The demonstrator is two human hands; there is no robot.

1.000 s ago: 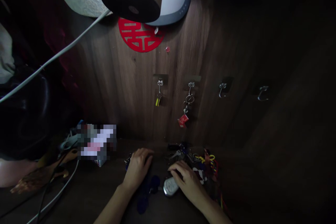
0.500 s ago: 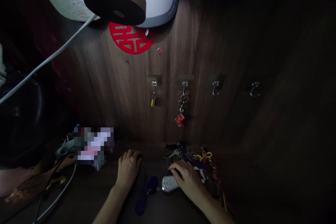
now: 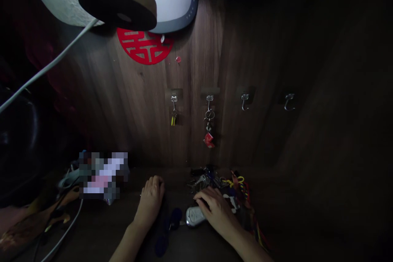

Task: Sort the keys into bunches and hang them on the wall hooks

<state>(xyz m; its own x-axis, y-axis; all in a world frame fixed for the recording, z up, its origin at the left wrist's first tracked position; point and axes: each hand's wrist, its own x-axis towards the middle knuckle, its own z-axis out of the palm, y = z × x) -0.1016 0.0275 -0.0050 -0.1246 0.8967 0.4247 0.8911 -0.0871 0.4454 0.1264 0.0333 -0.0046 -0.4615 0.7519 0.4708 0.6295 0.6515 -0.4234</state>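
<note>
My left hand (image 3: pixel 152 196) rests on the dark wooden surface with its fingers loosely bent and nothing visible in them. Over on the right, my right hand (image 3: pixel 213 204) lies above a loose pile, its thumb and forefinger a little apart. A silver remote fob (image 3: pixel 194 216) with buttons sits partly under its thumb side. Just beyond the fingers are several metal keys (image 3: pixel 202 181). Dark blue round key tags (image 3: pixel 175 217) lie between the hands, left of the fob. Yellow and red cords (image 3: pixel 241 182) and a pale metal piece (image 3: pixel 231 202) are beside the right hand.
Four hooks line the wood wall; a yellow-tagged key (image 3: pixel 173 119) and a keyring with a red charm (image 3: pixel 209 139) hang on the left two. Above are a cap (image 3: pixel 166 0), a round lamp-like object (image 3: pixel 119 4) and a red paper-cut (image 3: pixel 145 47). A white cable (image 3: pixel 49 65) crosses left.
The view has shifted slightly, so the wall and hooks appear further left. My left hand's fingers are drawn closer together. The right hand stays over the pile.
</note>
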